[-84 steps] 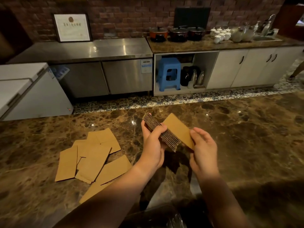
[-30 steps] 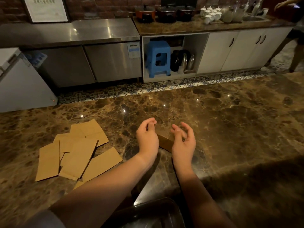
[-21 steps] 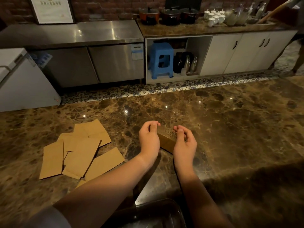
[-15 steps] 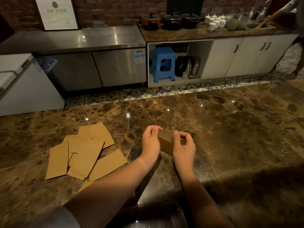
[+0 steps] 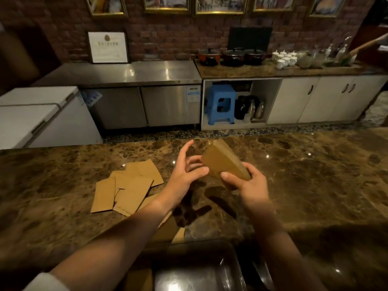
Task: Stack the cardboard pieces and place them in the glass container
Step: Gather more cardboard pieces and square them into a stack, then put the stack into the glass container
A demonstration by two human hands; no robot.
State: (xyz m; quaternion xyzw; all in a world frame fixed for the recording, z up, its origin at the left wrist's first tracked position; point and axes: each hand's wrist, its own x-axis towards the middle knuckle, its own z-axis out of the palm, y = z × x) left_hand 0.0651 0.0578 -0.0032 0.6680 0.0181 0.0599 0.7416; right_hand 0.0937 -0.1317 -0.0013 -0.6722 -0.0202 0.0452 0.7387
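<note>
A thick stack of brown cardboard pieces point(image 5: 223, 162) is lifted above the marble counter point(image 5: 304, 175), tilted with its far end up. My right hand point(image 5: 246, 182) grips its near end, thumb on top. My left hand point(image 5: 185, 172) is beside the stack with fingers spread, thumb touching its left edge. Several loose cardboard pieces point(image 5: 128, 185) lie fanned out on the counter to the left. The glass container point(image 5: 197, 267) sits at the near edge below my forearms, with some cardboard point(image 5: 140, 280) showing at its left.
More cardboard point(image 5: 168, 229) lies under my left forearm near the container. Beyond the counter stand a white chest freezer point(image 5: 42, 116), steel cabinets point(image 5: 147, 101), a blue stool point(image 5: 221, 103) and white cupboards. Pots and cups line the back counter.
The stack was standing on the counter, squared between both hands. Now my right hand has lifted it and tilted it, and my left hand has opened. The view has tilted up.
</note>
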